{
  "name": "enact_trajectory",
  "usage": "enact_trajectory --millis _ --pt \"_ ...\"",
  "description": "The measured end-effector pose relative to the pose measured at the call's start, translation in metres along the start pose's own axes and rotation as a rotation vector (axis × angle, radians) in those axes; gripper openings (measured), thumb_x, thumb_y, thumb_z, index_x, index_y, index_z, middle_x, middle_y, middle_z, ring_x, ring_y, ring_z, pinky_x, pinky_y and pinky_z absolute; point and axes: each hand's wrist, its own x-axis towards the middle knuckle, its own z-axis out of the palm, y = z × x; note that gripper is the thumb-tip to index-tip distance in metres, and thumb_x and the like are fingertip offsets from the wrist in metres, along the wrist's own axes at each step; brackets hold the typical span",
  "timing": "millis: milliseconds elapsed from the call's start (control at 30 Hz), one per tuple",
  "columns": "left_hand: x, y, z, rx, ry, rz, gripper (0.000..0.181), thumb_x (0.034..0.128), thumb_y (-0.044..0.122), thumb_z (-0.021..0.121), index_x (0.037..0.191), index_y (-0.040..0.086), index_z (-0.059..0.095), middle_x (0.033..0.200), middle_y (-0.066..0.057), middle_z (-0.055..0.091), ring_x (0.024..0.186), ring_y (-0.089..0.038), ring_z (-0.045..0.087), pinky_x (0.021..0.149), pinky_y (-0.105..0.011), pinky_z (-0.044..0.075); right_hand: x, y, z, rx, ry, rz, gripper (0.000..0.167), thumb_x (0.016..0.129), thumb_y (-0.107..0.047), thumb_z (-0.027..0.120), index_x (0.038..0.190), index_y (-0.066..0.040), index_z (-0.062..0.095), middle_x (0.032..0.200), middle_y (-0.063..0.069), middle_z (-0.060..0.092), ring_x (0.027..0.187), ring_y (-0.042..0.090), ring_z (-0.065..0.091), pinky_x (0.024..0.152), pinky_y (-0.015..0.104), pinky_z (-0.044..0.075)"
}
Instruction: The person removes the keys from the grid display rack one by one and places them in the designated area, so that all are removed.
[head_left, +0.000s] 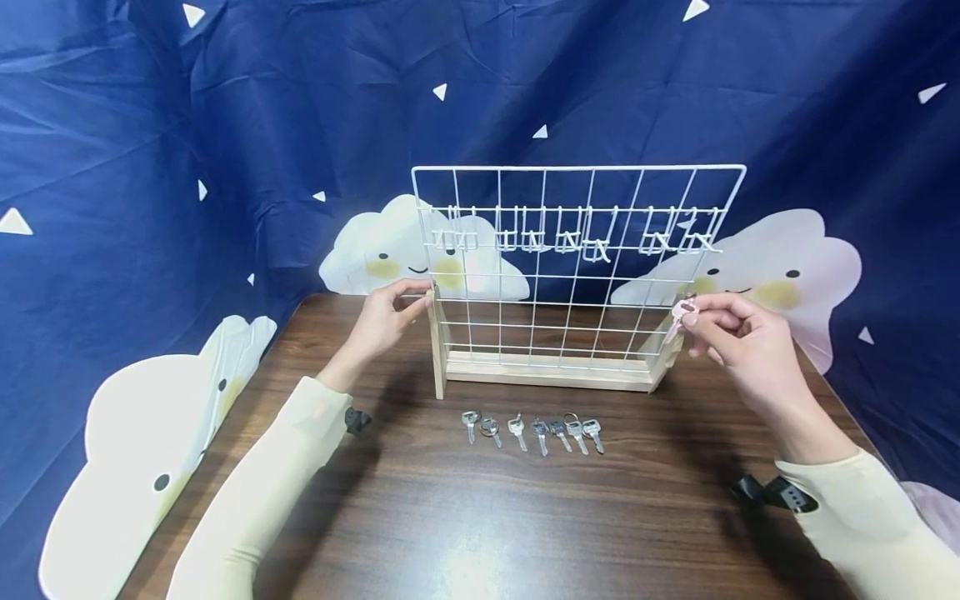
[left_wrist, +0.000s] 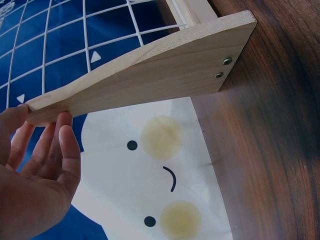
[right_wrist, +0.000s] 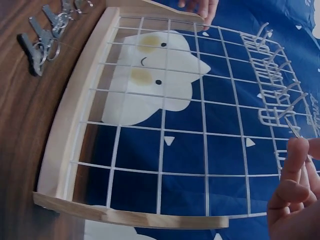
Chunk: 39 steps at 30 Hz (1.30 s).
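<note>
A white wire grid rack [head_left: 555, 304] stands upright in a light wooden base. My left hand [head_left: 385, 317] pinches the top end of the rack's left wooden side panel [left_wrist: 135, 75], thumb on one face and fingertips on the other. At the right side panel, my right hand [head_left: 750, 342] holds a key [head_left: 683, 312] between thumb and forefinger. Only its thin metal edge [right_wrist: 293, 128] shows in the right wrist view, close to the hooks. Several white wire hooks [head_left: 596, 248] hang in a row along the upper grid.
Several silver keys [head_left: 540, 429], some with rings, lie in a row on the dark wooden table [head_left: 420, 517] in front of the rack. A blue curtain [head_left: 360, 100] with printed clouds and white triangles hangs behind and at the left.
</note>
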Motion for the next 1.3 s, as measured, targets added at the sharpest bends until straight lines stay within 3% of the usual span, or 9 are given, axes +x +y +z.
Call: enact_trajectory --millis 200,433,567,867,1000,1300 --pt "0.000 0.001 0.000 -0.008 -0.002 -0.002 0.031 0.0956 0.023 0.069 0.124 0.011 0.068 0.121 -0.011 0.073 0.084 -0.022 0.071 0.062 -0.020 0.053 -0.002 0.010 0.000 -0.138 -0.053 0.068 0.013 0.092 -0.005 0.070 0.105 -0.009 0.069 0.079 -0.012 0.075 0.057 0.008 0.063 0.043 0.021 0.039" --pt "0.000 0.001 -0.001 -0.004 0.002 0.007 0.031 0.0953 0.023 0.069 0.124 0.011 0.069 0.119 -0.012 0.073 0.080 -0.020 0.069 0.060 -0.020 0.051 -0.001 0.025 -0.001 -0.238 -0.184 0.132 0.013 0.094 -0.010 0.069 0.107 -0.010 0.066 0.082 -0.011 0.073 0.062 0.008 0.063 0.054 0.021 0.052" --pt "0.000 0.000 0.000 -0.003 0.002 0.004 0.032 0.0953 0.023 0.069 0.124 0.011 0.069 0.120 -0.012 0.073 0.081 -0.018 0.069 0.060 -0.020 0.052 -0.002 0.035 -0.001 -0.305 -0.248 0.150 0.013 0.095 -0.011 0.068 0.107 -0.009 0.064 0.074 -0.013 0.070 0.060 0.009 0.062 0.052 0.023 0.048" --pt "0.000 0.000 0.000 -0.016 -0.005 -0.009 0.032 0.0954 0.024 0.069 0.125 0.011 0.068 0.121 -0.012 0.072 0.085 -0.024 0.071 0.060 -0.020 0.052 -0.003 0.050 0.002 -0.286 -0.364 0.238 0.025 0.095 -0.011 0.067 0.115 0.002 0.059 0.076 -0.008 0.073 0.061 0.012 0.062 0.047 0.025 0.041" --pt "0.000 0.000 -0.001 -0.011 -0.005 -0.006 0.032 0.0954 0.024 0.069 0.125 0.011 0.069 0.121 -0.011 0.073 0.083 -0.024 0.070 0.059 -0.019 0.051 -0.004 0.056 0.003 -0.313 -0.397 0.253 0.029 0.095 -0.013 0.067 0.117 0.003 0.059 0.075 -0.006 0.073 0.062 0.014 0.062 0.048 0.027 0.042" --pt "-0.001 0.001 -0.001 -0.017 -0.004 -0.014 0.032 0.0953 0.023 0.069 0.125 0.011 0.069 0.121 -0.012 0.072 0.083 -0.024 0.070 0.059 -0.018 0.050 -0.005 0.072 0.001 -0.299 -0.477 0.331 0.030 0.094 -0.007 0.066 0.119 0.006 0.057 0.084 -0.003 0.076 0.062 0.011 0.064 0.048 0.020 0.044"
